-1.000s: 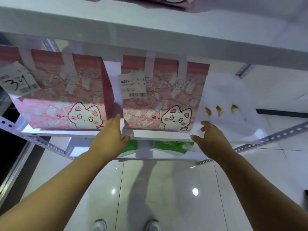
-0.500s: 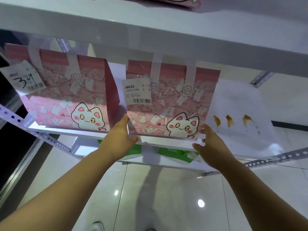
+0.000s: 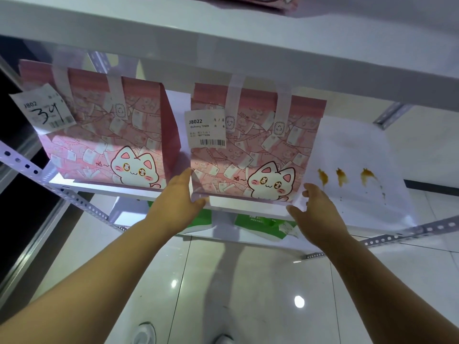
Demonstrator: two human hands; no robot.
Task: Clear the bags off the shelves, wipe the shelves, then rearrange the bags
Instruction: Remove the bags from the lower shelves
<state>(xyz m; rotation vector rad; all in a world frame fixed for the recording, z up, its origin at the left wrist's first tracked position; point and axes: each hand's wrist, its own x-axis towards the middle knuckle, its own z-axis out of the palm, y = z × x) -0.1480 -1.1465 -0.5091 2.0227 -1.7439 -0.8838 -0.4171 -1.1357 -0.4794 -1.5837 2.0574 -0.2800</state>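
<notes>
With both hands flanking the labelled bag (image 3: 255,150), left hand (image 3: 178,199) and right hand (image 3: 315,214) fingers are open, pressing its lower corners. Squeeze evenly, lift clear of the shelf (image 3: 248,207), avoid the stains (image 3: 342,176) beside it.

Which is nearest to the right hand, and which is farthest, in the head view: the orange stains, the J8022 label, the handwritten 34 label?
From the right hand:
1. Orange stains, on the white shelf just up and right.
2. J8022 label, on the bag between the hands, up left.
3. Handwritten 34 label, on the far-left bag.
</notes>
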